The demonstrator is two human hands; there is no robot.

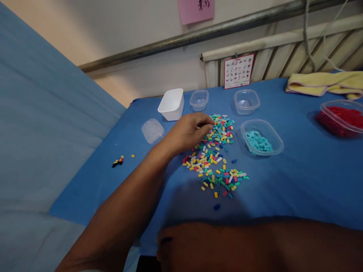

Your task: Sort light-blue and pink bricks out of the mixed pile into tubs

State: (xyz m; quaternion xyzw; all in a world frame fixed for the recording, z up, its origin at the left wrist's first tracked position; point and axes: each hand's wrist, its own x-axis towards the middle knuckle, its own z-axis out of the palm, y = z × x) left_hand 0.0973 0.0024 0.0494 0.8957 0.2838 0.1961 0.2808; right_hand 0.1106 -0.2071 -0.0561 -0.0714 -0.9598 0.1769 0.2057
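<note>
A loose pile of small coloured bricks (215, 155) lies on the blue table cover (297, 181). My left hand (188, 132) reaches in from the lower left, its curled fingers pressed together at the pile's upper left edge; what they pinch is hidden. My right forearm lies across the bottom of the view along the table's near edge, and my right hand (170, 245) is dark with its fingers not showing. A clear oval tub (279, 141) to the right of the pile holds light blue bricks (258, 142).
Behind the pile stand a white tub (171, 104) and two clear tubs (199, 100) (246, 102). A clear lid (153, 130) lies left. A tub of red pieces (342, 119) and a yellow towel (326, 84) sit far right. Stray dark pieces (118, 161) lie left.
</note>
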